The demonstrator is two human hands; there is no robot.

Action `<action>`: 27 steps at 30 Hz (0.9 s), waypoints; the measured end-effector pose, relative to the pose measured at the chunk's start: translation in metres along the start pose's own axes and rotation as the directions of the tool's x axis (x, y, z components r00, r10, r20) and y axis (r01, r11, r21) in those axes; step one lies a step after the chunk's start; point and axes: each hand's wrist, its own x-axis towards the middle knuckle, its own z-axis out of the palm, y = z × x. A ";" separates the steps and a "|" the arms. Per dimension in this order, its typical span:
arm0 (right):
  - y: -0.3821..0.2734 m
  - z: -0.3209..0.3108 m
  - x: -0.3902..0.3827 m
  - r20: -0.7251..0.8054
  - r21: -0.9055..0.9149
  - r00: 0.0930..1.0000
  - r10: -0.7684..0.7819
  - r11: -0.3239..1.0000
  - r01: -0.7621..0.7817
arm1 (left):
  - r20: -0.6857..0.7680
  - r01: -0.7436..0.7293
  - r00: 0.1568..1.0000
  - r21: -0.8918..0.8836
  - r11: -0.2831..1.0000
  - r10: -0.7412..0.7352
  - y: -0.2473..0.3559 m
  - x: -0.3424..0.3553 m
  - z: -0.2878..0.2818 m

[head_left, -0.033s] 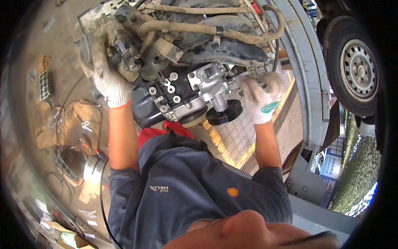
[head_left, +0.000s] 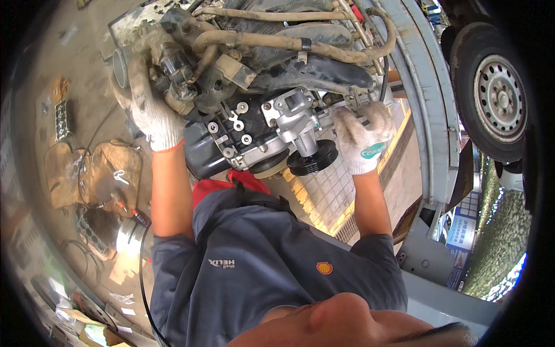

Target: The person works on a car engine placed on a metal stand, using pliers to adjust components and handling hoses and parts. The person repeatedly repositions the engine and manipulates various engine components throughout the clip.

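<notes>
My left hand, in a white knit glove, is closed around the dirty throttle body at the left end of an intake manifold. That black, dusty manifold lies across the far side of a car engine. My right hand, gloved too, has its fingers curled at the engine's right end, just below the manifold. What those fingers hold is hidden. Between my hands are a bare metal housing and a black ribbed pulley.
Brown-stained hoses run over the manifold. A grey metal frame stands at the right, with a wheel beyond it. On the floor at left lie a gasket, stained cardboard and a small dark bottle.
My right hand has shifted slightly left along the engine's end. My left hand and the manifold look unmoved.
</notes>
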 end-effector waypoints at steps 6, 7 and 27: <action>0.007 0.009 -0.016 -0.066 0.069 0.994 0.087 0.994 -0.083 | 0.035 0.024 0.999 0.049 0.998 -0.026 0.014 -0.004 -0.002; 0.017 0.007 -0.020 -0.084 0.057 0.992 0.089 0.995 -0.085 | 0.034 -0.173 0.985 0.197 0.965 0.170 0.017 -0.011 -0.004; 0.090 0.031 -0.013 -0.239 0.532 0.926 0.292 0.837 -0.127 | 0.887 -0.955 0.275 0.207 -0.213 -0.370 0.010 -0.184 0.159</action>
